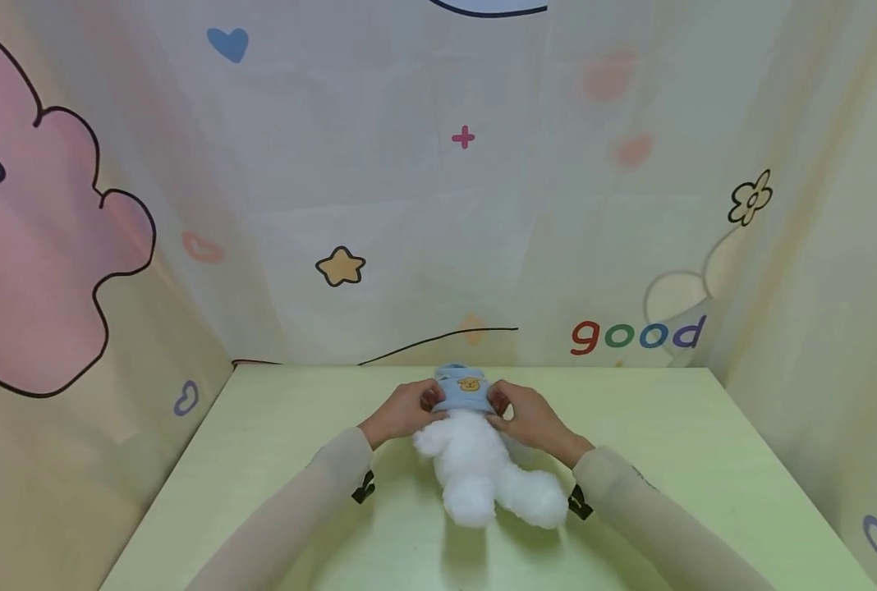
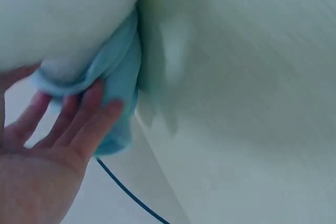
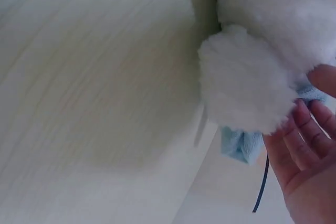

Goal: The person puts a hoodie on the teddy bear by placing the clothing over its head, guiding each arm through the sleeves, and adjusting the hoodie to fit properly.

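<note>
A fluffy white plush toy (image 1: 471,460) lies on the table with its legs toward me. A small light-blue garment (image 1: 459,402) with a yellow animal face covers its far, upper end, so the toy's head is hidden. At the garment's left lower edge, my left hand (image 1: 406,408) pinches the cloth between thumb and curled fingers. My right hand (image 1: 530,414) grips the same edge on the right. In the left wrist view, fingertips press against the blue cloth (image 2: 118,72) beside the white fur. A white limb (image 3: 244,82) partly hides the cloth in the right wrist view.
The pale green table (image 1: 298,476) runs back to a printed cloth backdrop (image 1: 409,189), and similar curtains hang on both sides. Dark straps (image 1: 363,487) hang under both sleeves. The toy lies near the table's back edge.
</note>
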`<state>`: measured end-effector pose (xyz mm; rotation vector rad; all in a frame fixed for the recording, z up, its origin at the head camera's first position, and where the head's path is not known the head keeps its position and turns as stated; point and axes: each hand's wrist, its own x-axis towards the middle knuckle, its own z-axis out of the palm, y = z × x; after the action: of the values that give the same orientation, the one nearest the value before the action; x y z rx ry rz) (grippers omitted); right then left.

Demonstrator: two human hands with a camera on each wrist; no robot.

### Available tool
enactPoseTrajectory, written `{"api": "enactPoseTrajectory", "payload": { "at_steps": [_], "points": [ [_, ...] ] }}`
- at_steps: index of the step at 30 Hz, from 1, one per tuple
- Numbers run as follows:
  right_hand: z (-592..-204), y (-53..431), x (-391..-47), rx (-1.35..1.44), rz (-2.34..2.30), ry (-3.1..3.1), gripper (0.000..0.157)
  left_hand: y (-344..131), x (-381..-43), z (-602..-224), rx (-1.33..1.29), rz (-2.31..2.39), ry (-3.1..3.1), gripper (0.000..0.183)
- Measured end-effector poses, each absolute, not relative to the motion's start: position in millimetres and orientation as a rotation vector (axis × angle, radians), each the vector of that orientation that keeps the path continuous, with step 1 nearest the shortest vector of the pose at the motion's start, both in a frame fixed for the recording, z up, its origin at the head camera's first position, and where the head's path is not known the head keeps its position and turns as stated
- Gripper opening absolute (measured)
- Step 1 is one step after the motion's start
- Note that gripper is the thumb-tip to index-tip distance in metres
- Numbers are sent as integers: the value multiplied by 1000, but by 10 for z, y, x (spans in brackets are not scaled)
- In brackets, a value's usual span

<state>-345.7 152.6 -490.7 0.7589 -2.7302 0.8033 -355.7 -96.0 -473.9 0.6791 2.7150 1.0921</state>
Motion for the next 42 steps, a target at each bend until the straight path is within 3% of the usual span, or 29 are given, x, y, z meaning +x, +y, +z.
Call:
{"api": "enactPoseTrajectory", "payload": {
  "at_steps": [4,8,14,22,28,33,40,42],
  "points": [
    [-4940,1404,-3458,749,789,-2702,24,-1017,-3579,-4686,519,1028,2642,36],
    [-4905,1309,-3431,685,778,-2687,26,-997,-3519,-4670,570,945,2678,46],
    [-4864,1279,-3387,443,740,-2802,24,-957,-3448,-4807,676,1025,2789,38],
    [-4910,1320,-3339,632,686,-2737,10,-938,-3375,-4970,875,901,2986,9],
    [-4873,1392,-3294,748,756,-2789,18,-936,-3289,-4997,903,824,3028,14],
    [-4932,1395,-3271,853,795,-2734,16,-936,-3277,-4994,954,777,3056,28],
    [-4978,1436,-3262,1012,760,-2690,6,-1005,-3278,-5072,1000,822,3031,13],
    [-4963,1454,-3262,1011,860,-2720,10,-1017,-3275,-5091,992,849,3018,12]
  ]
}}
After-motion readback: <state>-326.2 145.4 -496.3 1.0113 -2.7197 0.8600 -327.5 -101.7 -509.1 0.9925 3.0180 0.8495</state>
